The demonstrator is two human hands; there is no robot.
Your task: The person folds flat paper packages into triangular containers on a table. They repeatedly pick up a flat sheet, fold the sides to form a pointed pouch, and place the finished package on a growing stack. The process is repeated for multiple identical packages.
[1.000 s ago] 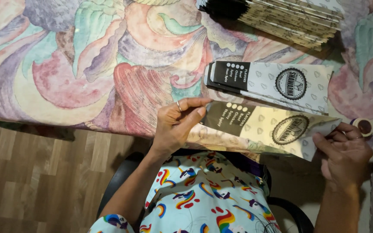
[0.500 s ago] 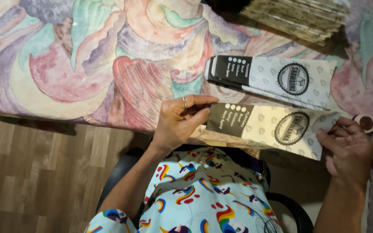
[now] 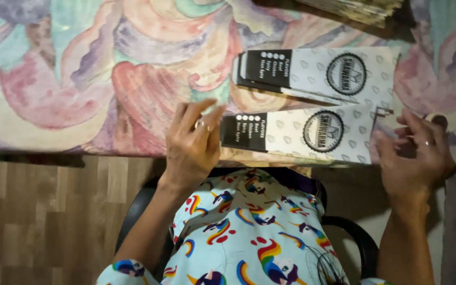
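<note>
The left hand (image 3: 192,146) is seen palm down at about 8 o'clock of centre, its fingers loosely extended and slightly spread, a ring worn on one of them. Its fingertips are laid against the black end of a long flat paper sleeve (image 3: 304,135); whether that end is actually pinched cannot be told. The right hand (image 3: 412,155), at 4 o'clock, is partly curled, and the pale, open end of the same sleeve is held between its thumb and fingers. The sleeve is stretched between the two hands along the near edge of the table, patterned in cream with a round dark emblem. At 12 o'clock from it, just beside it, a second matching sleeve (image 3: 317,74) lies flat on the swirl-patterned tablecloth (image 3: 80,79). At 1 o'clock, by the far edge, a stack of flat sleeves (image 3: 360,9) is partly visible.
</note>
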